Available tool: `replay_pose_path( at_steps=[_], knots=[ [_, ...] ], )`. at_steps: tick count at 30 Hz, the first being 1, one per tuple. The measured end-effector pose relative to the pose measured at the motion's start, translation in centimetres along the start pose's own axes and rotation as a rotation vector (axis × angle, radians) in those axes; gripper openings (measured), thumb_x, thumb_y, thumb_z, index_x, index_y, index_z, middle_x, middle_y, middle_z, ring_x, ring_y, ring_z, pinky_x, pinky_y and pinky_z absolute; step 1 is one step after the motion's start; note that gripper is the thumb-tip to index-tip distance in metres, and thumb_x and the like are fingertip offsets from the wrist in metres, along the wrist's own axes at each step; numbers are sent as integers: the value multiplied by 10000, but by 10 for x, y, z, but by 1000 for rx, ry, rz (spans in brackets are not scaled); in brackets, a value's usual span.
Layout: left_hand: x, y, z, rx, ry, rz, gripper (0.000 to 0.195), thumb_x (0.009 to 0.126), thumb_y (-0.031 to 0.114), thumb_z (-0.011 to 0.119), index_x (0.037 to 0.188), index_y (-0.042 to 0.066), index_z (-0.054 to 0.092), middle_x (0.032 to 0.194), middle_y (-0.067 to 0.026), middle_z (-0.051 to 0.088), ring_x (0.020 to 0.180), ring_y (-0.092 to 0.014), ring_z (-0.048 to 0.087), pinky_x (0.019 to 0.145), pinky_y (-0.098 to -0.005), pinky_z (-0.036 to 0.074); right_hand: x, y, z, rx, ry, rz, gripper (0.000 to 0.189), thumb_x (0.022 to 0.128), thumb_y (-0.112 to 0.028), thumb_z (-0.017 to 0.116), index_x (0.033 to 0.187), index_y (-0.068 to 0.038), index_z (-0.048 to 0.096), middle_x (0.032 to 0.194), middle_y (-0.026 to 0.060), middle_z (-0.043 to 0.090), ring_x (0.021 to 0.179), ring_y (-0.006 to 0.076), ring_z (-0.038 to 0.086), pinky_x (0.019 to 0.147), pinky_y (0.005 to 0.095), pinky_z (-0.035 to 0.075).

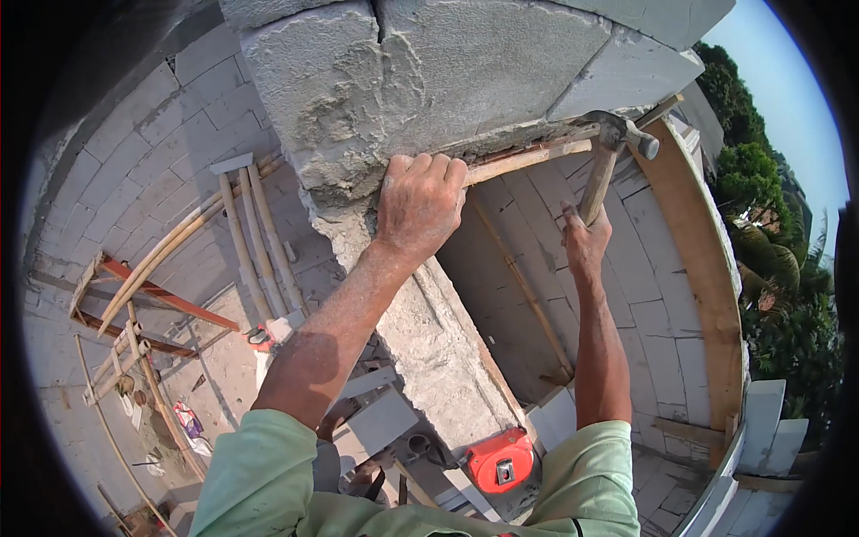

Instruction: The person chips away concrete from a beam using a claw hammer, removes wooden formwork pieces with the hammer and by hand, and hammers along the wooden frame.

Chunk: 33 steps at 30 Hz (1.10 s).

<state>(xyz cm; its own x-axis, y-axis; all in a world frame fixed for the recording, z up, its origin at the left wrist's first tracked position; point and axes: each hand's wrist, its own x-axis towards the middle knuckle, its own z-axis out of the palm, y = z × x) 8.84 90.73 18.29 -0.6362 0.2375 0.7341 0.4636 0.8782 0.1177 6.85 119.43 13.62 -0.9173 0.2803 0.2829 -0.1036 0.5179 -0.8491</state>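
Observation:
My left hand [423,205] is curled over the end of a wooden batten [530,161] at the lower edge of the pale block wall [490,67]. The batten runs rightwards along the underside of the blocks. Gripped in my right hand [586,235] is the wooden handle of a claw hammer [612,137]; its head is up near the batten's far end. Rough mortar clings to the blocks above my left hand. Below my hands runs the rough top of a concrete beam [436,342], with a red tape measure [500,462] close to my body.
Bamboo poles [258,235] and a red-brown frame [161,295] stand at the left. A deep opening with a bamboo pole [517,268] lies right of the beam. A curved-looking wooden board [711,295] edges the right wall. Loose blocks [382,423] and a person's feet show below.

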Motion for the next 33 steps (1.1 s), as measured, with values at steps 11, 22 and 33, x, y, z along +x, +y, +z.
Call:
replay_pose_path(
  at_steps=[11, 22, 33],
  knots=[
    [1, -2, -4, -57, 29, -10, 95, 793, 65, 645, 771, 102, 560, 694, -25, 533, 721, -183, 552, 720, -350, 393, -10, -113, -53, 512, 37, 42, 302, 880, -225, 685, 1044, -28, 524, 729, 32, 509, 548, 99, 492, 479, 254, 422],
    [1, 0, -1, -78, 14, -19, 112, 794, 94, 675, 769, 104, 566, 696, -23, 534, 717, -183, 550, 724, -349, 394, 9, -156, -82, 18, 269, -77, 348, 866, -337, 737, 852, -65, 520, 613, -22, 463, 492, 55, 463, 426, 213, 371],
    [6, -4, -1, -86, 24, -12, 109, 765, 82, 686, 777, 96, 579, 714, -33, 567, 754, -193, 577, 760, -360, 405, 20, -125, -70, -964, -90, -163, 331, 867, -238, 653, 1046, -61, 437, 804, 238, 659, 809, 451, 639, 678, 539, 478]
  ],
)
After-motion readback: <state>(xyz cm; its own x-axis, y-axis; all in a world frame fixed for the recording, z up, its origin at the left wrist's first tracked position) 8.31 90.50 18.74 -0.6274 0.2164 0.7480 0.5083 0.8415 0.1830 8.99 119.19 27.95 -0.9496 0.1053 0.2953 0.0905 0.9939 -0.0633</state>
